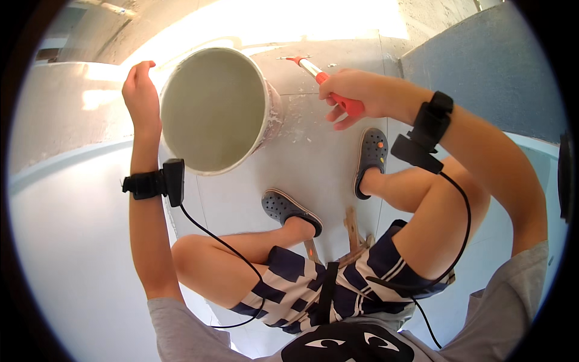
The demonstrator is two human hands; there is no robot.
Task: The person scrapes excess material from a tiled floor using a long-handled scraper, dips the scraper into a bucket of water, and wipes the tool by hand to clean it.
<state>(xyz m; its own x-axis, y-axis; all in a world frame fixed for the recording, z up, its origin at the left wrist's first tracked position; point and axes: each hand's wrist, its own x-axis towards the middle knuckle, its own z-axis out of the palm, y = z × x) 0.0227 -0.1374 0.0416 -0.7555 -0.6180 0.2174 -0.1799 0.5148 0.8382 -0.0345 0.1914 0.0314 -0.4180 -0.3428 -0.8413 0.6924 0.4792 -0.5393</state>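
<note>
A tool with a red handle (347, 100) and a pale metal shank lies in my right hand (357, 92), my fingers partly around its grip. Its red head (296, 60) points up and left, close to the floor past the bucket; what kind of head it is, I cannot tell. At the left, my left hand (141, 97) is raised beside the rim of a large round bucket (270, 104). The fingertips bend over, and I see nothing in them; whether they touch anything is unclear. Cloudy grey-green liquid (212, 111) fills much of the bucket, whose outer wall carries pale splashes.
Grey floor tiles (312, 181) with white flecks lie around my clogs (372, 154). A grey-blue panel (479, 68) stands at the upper right, a pale wall (59, 113) at the left. Wooden legs of a low seat (352, 226) show beneath me. Black cables hang from both wrist straps.
</note>
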